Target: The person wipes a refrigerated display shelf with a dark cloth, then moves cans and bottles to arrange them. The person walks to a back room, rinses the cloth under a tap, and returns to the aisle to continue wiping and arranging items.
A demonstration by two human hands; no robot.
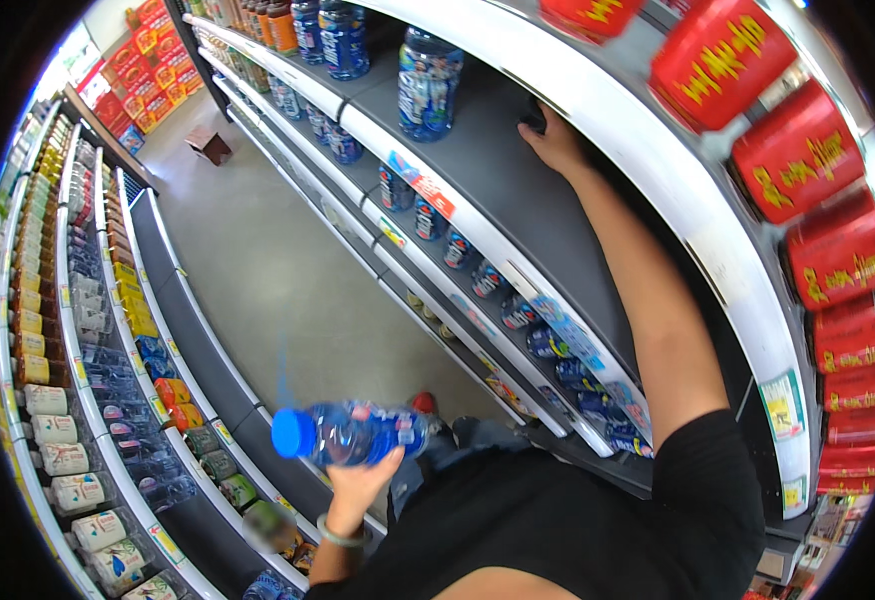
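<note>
My left hand [363, 480], with a bangle [344, 531] at its wrist, grips a clear plastic bottle [362, 433] with a blue cap and blue label. The bottle lies tilted sideways in front of my body, above the aisle floor. My right hand [555, 142] reaches deep over a dark grey shelf board [497, 172]. Something dark shows beside its thumb, and I cannot tell whether it is held. Left of that hand, a large blue-labelled bottle [428, 86] stands upright on the same board. More blue-labelled bottles [344, 39] stand farther along it.
Red multipacks [805, 161] with yellow characters fill the shelf above my right arm. Dark cans [488, 279] line a lower shelf. Across the aisle floor [280, 285], opposite shelves hold toilet-roll-like white packs [77, 491] and bottles. A cardboard box [209, 145] sits farther down the aisle.
</note>
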